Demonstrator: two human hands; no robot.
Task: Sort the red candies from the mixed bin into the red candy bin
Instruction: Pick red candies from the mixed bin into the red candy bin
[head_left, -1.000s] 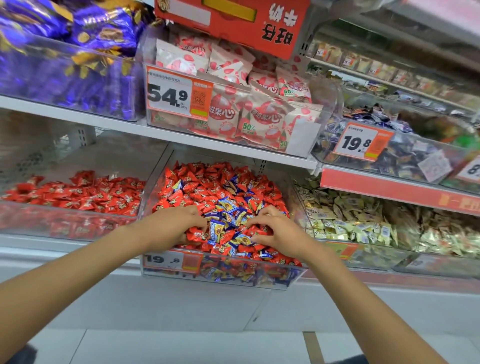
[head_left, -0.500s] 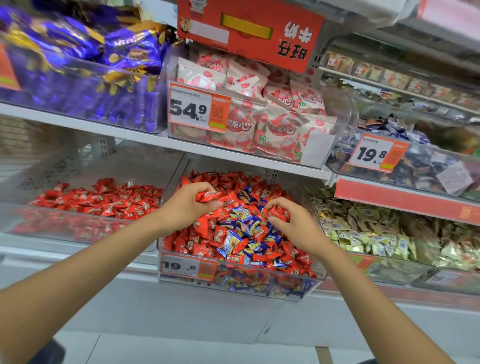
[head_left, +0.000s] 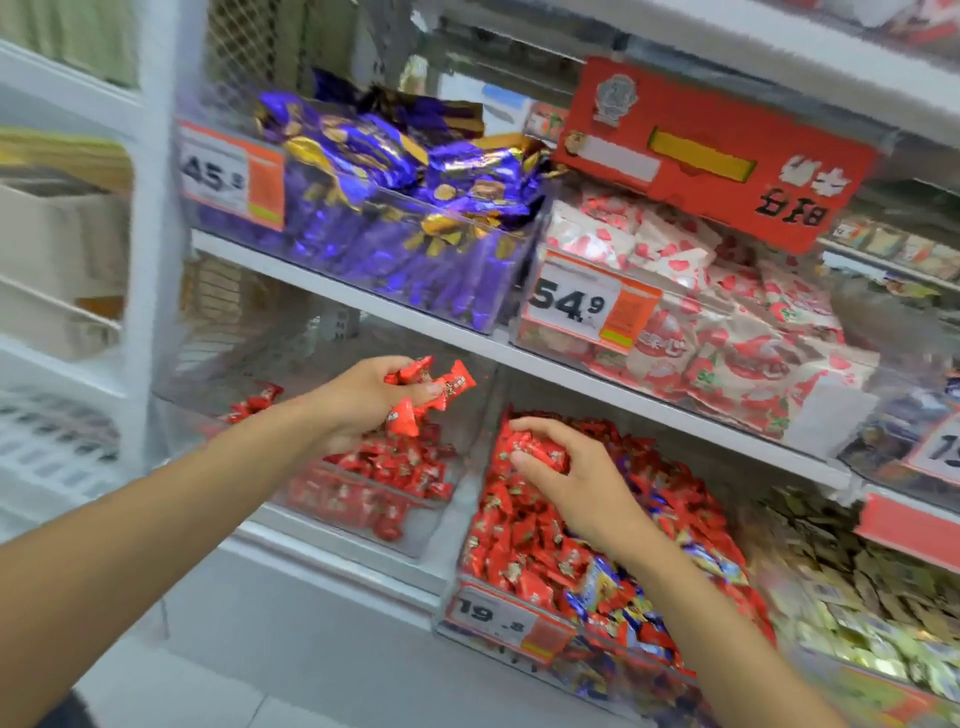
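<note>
Store shelving (head_left: 363, 299) is filling the view, with two tiers of clear bins showing (motion blur is softening most edges). On the upper tier, purple foil packs (head_left: 395, 171) and strawberry-print packs (head_left: 701, 338) are sitting in their own bins and are playing no part in the task.

On the lower tier, the red candy bin (head_left: 332, 512) is standing at left, touching the mixed bin (head_left: 613, 665) at right. The red candy bin is holding a shallow layer of red pieces only. The mixed bin is heaped well higher, with red wrappers dominating and blue-wrapped candies (head_left: 597, 582) showing through toward the front.

The left hand (head_left: 358, 400) is hovering above the red candy bin, fingers curled round a bunch of red candies (head_left: 452, 387), several of which are poking out past the fingertips. The right hand (head_left: 576, 483) is hanging over the back of the mixed bin, near the dividing wall, fingers closed round a second clutch of red candies (head_left: 535, 449).

Assessment: the sort is under way but far from complete. Both handfuls are lifted and neither is deposited yet. Judging by the heap, the bulk of the red stock is sitting in the mixed bin, so many further transfers are looking necessary.
</note>
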